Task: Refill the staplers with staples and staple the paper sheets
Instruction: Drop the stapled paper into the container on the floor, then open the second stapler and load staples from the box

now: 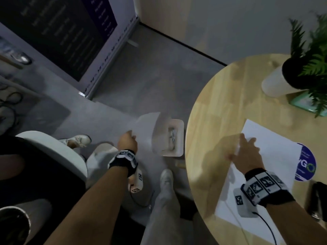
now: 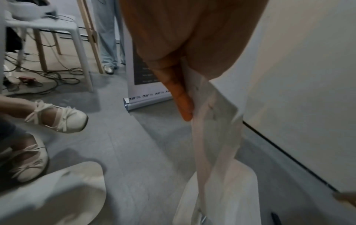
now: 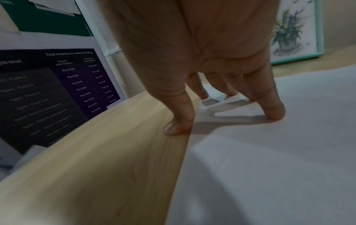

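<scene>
My left hand (image 1: pixel 130 137) is off the table, out over the floor, and pinches a few white paper sheets (image 1: pixel 146 126) by one edge. In the left wrist view the sheets (image 2: pixel 213 121) hang down from my fingers (image 2: pixel 183 99). My right hand (image 1: pixel 246 145) lies on a white paper sheet (image 1: pixel 272 152) on the round wooden table (image 1: pixel 212 106). Its straight fingers (image 3: pixel 273 109) press the sheet (image 3: pixel 269 159) and the thumb touches the wood beside the sheet's edge. A dark object (image 1: pixel 318 198) at the table's right edge is cut off and I cannot identify it.
A white rounded-square stool or tray (image 1: pixel 178 124) holding small metal pieces stands on the floor beside the table, under the held sheets. A potted plant (image 1: pixel 276 80), a green-framed picture (image 1: pixel 300 103) and a blue disc (image 1: pixel 306 163) sit on the table. Another person's feet (image 2: pixel 57 118) are at left.
</scene>
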Motion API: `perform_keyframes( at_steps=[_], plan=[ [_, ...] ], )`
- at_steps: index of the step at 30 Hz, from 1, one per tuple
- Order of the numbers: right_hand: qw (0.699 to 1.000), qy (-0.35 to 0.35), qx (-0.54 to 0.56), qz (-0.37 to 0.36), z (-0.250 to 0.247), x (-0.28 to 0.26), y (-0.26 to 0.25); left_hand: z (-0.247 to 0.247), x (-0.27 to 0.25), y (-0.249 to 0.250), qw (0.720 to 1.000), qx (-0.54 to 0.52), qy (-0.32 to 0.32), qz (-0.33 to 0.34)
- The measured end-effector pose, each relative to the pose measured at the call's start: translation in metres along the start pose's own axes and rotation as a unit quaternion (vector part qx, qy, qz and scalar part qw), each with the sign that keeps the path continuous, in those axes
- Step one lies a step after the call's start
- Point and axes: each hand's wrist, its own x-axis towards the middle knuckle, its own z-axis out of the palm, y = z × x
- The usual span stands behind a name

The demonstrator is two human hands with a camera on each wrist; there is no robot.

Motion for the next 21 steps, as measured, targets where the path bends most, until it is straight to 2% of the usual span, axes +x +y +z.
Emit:
perform_keyframes(
  at_steps=[6,10,16,19,21],
  plan=[
    [0.998,0.037,0.04,0.01,0.005,0.005,0.003,0.05,0.011,0.009,0.997,0.048,-0.055,0.037],
    [0.998,0.037,0.047,0.012,0.005,0.003,0.003,0.057,0.01,0.02,0.997,0.026,-0.073,0.024],
    [0.998,0.016,0.051,0.022,0.005,0.0,0.003,0.042,0.004,0.033,0.998,0.003,-0.045,0.036],
    [0.996,0.012,0.084,0.032,0.002,-0.001,0.005,0.022,-0.008,0.049,0.997,-0.013,-0.024,0.075],
    [0.994,0.002,0.103,0.028,-0.002,-0.003,0.009,0.008,-0.02,0.068,0.992,-0.038,0.006,0.124]
  ],
)
